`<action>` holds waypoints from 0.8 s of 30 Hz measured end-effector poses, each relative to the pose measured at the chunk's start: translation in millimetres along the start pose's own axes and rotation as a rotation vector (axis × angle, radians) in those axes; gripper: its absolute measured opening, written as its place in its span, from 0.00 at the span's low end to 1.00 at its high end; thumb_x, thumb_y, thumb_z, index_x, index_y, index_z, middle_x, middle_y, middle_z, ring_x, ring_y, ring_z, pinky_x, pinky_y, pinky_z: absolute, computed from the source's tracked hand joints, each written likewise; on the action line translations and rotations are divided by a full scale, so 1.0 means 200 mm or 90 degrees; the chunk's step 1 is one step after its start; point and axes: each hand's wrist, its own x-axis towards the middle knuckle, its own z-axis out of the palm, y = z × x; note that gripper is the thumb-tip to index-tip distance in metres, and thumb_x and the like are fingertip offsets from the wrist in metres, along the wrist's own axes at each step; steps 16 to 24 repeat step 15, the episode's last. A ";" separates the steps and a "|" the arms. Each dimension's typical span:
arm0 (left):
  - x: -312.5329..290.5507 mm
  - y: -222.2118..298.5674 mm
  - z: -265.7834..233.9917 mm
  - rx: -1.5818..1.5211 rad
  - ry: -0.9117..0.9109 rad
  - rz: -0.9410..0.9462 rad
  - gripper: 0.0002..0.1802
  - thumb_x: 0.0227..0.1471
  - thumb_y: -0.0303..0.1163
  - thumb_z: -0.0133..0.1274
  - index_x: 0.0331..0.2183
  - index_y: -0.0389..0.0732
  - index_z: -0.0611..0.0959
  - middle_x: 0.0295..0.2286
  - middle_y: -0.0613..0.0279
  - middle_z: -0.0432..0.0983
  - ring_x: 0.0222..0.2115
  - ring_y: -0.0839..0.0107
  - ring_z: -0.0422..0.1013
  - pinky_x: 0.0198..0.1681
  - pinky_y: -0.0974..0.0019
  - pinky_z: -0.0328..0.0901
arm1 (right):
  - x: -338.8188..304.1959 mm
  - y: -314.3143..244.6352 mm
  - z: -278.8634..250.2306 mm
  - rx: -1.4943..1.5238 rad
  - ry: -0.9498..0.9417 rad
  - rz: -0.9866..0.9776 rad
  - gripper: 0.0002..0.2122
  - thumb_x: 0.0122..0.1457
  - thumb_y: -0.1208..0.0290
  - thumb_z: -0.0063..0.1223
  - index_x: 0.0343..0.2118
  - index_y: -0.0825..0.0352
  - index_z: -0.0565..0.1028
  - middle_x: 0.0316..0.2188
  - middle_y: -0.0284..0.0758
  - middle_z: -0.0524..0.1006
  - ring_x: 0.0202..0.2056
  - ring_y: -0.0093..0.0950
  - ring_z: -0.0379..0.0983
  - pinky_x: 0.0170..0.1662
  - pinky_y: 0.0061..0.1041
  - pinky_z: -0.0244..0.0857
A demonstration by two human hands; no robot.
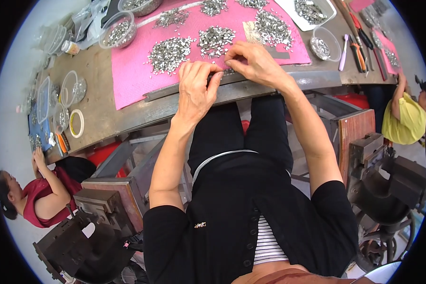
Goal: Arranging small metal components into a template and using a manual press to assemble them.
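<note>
Along the near edge of the pink mat (132,78) lies a long grey metal bar (163,92) with a row of small pieces along its middle. My left hand (196,87) bends over the bar, its fingers curled and its thumb drawn in close to them. Just to the right, my right hand (255,66) has its thumb and fingertips pinched together above the row. Whatever either hand holds is too small or hidden to name. Beyond the hands, small silvery metal pieces lie in loose piles, one pile (169,55) on the left and another (215,40) in the middle.
Clear plastic tubs (118,31) of metal pieces flank the mat, with a white tray (312,13) at far right. Pliers (357,56) and a purple-handled tool (344,52) lie right. A tape roll (76,123) sits left. Co-workers sit at both sides; dark machines (383,184) stand by me.
</note>
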 end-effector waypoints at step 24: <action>-0.01 0.02 0.04 0.072 -0.003 -0.011 0.07 0.51 0.28 0.61 0.35 0.42 0.81 0.32 0.63 0.77 0.37 0.62 0.71 0.57 0.51 0.56 | -0.04 0.00 0.07 -0.112 0.174 0.044 0.05 0.56 0.73 0.61 0.35 0.65 0.82 0.30 0.38 0.79 0.34 0.35 0.76 0.42 0.35 0.67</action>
